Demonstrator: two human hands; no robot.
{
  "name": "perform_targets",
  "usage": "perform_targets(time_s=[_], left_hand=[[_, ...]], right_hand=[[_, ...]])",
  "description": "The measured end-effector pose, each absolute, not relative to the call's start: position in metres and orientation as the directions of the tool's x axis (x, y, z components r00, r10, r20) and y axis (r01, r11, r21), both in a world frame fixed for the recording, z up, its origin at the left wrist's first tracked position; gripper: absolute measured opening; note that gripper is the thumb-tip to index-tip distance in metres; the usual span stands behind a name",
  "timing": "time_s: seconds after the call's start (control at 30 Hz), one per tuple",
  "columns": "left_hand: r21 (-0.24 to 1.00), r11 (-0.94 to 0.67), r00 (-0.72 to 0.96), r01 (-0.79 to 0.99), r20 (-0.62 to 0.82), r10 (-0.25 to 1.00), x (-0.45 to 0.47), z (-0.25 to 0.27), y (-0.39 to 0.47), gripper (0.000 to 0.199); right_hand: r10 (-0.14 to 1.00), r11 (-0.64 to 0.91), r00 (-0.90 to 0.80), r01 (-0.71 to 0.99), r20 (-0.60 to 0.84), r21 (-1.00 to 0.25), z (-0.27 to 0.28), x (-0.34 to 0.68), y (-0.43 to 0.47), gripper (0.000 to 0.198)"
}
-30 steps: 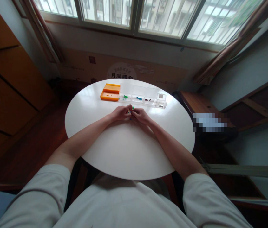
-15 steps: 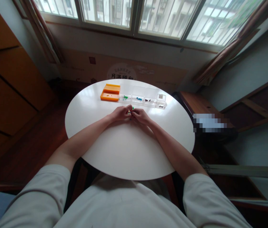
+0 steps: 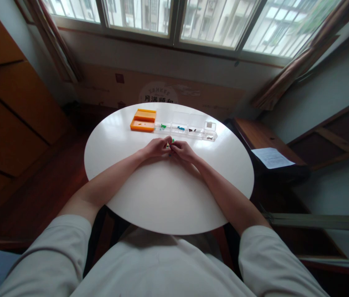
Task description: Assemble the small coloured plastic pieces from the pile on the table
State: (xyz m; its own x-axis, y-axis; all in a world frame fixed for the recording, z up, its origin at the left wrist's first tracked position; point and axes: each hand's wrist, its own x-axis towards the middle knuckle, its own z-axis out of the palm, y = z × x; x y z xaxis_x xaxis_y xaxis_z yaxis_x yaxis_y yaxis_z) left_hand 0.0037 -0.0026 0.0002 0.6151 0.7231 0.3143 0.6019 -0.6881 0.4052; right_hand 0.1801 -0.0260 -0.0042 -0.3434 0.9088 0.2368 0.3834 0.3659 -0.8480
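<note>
Over the middle of the white round table, my left hand (image 3: 158, 147) and my right hand (image 3: 184, 150) meet with fingers closed. Between their fingertips is a tiny green-and-yellow piece (image 3: 173, 141), mostly covered; it looks like small toy bricks put together. Both hands appear to pinch it. A small blue bit (image 3: 170, 154) shows just below the fingertips. Beyond the hands lies a row of clear compartments with green pieces (image 3: 163, 126), blue pieces (image 3: 181, 128) and dark brown pieces (image 3: 190, 130).
An orange tray (image 3: 143, 128) with a few tiny bits inside adjoins the left end of the clear box (image 3: 179, 133). At its right end is a small lidded compartment (image 3: 210, 136). The white table (image 3: 168, 198) has a rounded edge. A paper sheet (image 3: 272, 158) lies on a wooden surface to the right.
Both hands stay at nearly the same spot with fingertips together. The containers have not visibly moved.
</note>
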Motion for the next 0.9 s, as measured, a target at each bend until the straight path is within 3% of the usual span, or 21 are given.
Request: perform_targets(time_s=[0.9], left_hand=[[0.392, -0.676, 0.610, 0.624, 0.296, 0.735, 0.0043, 0.0002, -0.0019, 0.029]], right_hand=[[0.918, 0.345, -0.325, 0.366, 0.229, -0.864, -0.0118, 0.1820, -0.0220, 0.024]])
